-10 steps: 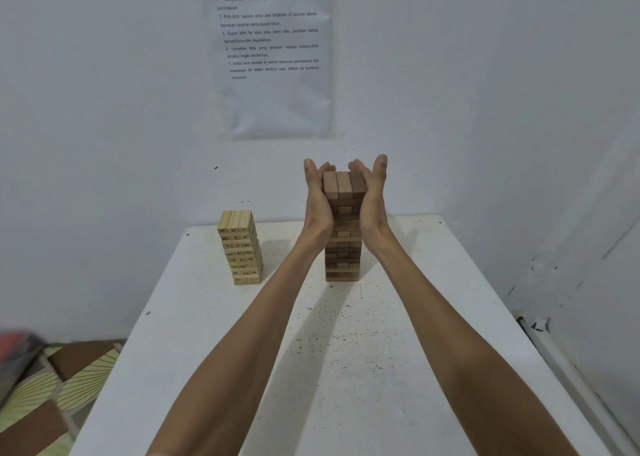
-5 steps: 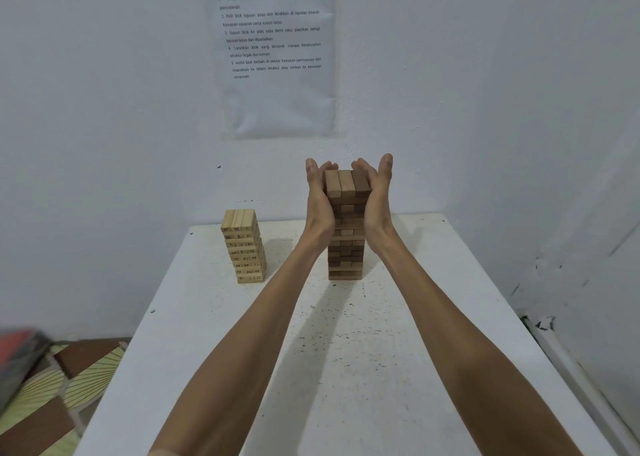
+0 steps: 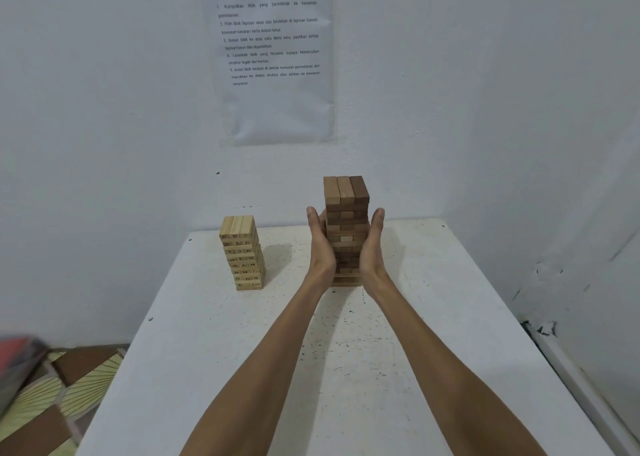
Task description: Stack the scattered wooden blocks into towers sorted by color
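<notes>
A tall tower of darker brown blocks (image 3: 346, 192) stands at the far middle of the white table (image 3: 346, 369). My left hand (image 3: 320, 244) presses flat against its left side and my right hand (image 3: 374, 244) against its right side, fingers straight and pointing up, at the tower's middle and lower layers. The top layers stick out above my fingertips. A shorter tower of light, numbered blocks (image 3: 243, 252) stands apart to the left, untouched.
White walls close in behind and to the right of the table. A printed instruction sheet (image 3: 273, 57) hangs on the back wall. Patterned flooring (image 3: 52, 396) and a blurred red object (image 3: 17, 355) show at lower left beyond the table's edge.
Both hands have slid down the brown tower's sides from its top to its middle and lower layers. The towers have not moved.
</notes>
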{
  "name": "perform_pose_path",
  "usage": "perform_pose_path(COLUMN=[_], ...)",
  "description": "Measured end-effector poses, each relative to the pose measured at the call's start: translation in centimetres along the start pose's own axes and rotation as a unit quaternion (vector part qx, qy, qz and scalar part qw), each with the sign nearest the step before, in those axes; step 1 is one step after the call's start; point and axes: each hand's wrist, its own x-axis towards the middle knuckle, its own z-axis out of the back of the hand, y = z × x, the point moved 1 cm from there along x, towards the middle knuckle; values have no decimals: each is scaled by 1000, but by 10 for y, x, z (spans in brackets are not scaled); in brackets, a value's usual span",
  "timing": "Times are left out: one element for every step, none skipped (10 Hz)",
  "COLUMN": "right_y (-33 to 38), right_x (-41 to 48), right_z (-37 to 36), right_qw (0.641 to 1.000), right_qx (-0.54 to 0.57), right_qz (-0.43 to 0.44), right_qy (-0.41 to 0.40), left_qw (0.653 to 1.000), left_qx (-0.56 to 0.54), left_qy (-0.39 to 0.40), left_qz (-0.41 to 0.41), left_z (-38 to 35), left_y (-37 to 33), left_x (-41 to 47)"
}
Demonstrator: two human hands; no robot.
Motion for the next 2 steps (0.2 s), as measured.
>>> perform_pose_path(right_y=[-4, -7], right_x=[5, 3], right_z=[-3, 3], right_qw=[1000, 1000], right_qx=[-11, 1], right_qz=[-1, 8], right_qy=[-10, -30], left_qw=[1000, 1000], left_qx=[-3, 3], left_qy=[-1, -5], left_qz=[6, -8], left_z=[0, 2], left_y=[2, 3], left_x=[5, 1])
